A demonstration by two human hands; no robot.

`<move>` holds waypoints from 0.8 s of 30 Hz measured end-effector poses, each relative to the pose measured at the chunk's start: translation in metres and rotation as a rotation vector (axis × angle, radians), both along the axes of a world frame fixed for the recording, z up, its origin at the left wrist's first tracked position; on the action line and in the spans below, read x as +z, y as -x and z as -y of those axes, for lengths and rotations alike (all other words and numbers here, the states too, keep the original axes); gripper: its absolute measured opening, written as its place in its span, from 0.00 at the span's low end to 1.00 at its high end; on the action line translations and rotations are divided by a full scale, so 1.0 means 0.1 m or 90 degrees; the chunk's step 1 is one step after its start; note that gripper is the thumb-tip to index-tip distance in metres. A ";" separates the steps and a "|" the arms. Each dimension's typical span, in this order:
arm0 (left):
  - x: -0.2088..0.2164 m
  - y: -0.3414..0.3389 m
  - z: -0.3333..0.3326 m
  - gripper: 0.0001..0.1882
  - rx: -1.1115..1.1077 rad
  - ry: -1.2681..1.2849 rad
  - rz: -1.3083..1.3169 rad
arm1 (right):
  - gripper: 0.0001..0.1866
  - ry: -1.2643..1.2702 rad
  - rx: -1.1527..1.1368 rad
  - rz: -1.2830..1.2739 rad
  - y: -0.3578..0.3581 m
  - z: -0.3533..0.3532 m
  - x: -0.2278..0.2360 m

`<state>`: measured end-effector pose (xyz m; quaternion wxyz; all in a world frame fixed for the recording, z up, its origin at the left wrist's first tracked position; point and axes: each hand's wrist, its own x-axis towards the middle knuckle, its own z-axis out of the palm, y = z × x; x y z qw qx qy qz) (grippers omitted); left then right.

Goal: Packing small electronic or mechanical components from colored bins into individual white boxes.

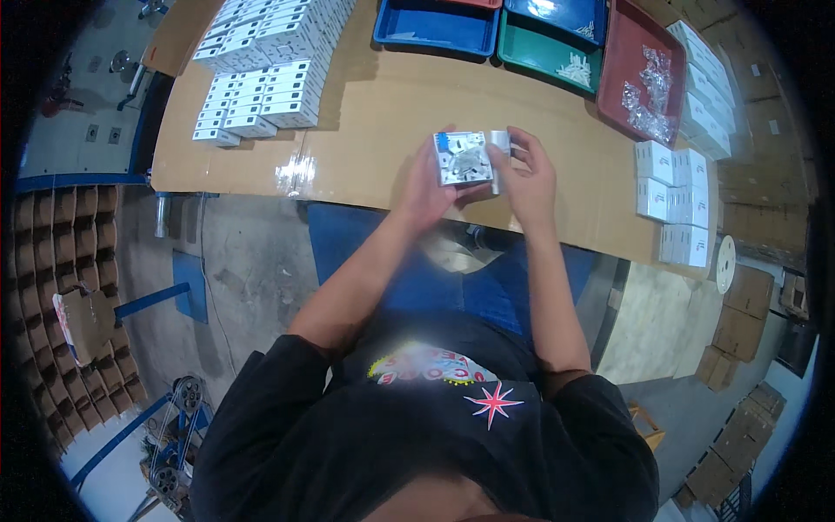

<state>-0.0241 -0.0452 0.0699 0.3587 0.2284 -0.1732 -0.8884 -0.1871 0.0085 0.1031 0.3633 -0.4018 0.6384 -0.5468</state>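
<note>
A small white open box is held above the near edge of the table, its open side facing up. In it lies a clear plastic bag of small parts, with a small blue patch at the upper left corner. My left hand is wrapped around the box from the left and below. On the other side, my right hand pinches the box's right edge, where a pale flap stands out; the thumb lies over it. Part of the right hand's fingers is hidden behind the box.
Stacked white boxes rise at the far left of the cardboard-covered table. Blue, green and red trays stand at the back, the red one holding clear bags. More white boxes are piled at the right edge.
</note>
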 end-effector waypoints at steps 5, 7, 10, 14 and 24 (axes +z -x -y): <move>-0.07 0.03 -0.01 0.31 0.012 -0.050 -0.038 | 0.37 -0.002 -0.101 -0.333 -0.37 0.06 0.03; -0.10 0.03 -0.02 0.32 0.014 -0.051 -0.019 | 0.35 -0.005 -0.099 -0.428 -0.43 0.06 0.04; -0.11 0.04 -0.04 0.29 0.006 -0.063 -0.013 | 0.36 -0.019 -0.103 -0.423 -0.47 0.06 -0.02; -0.12 0.04 -0.05 0.26 0.000 -0.051 0.024 | 0.38 -0.009 -0.100 -0.451 -0.48 0.07 -0.12; -0.21 0.00 -0.02 0.24 0.006 -0.058 0.026 | 0.41 0.008 -0.086 -0.473 -0.52 0.06 -0.26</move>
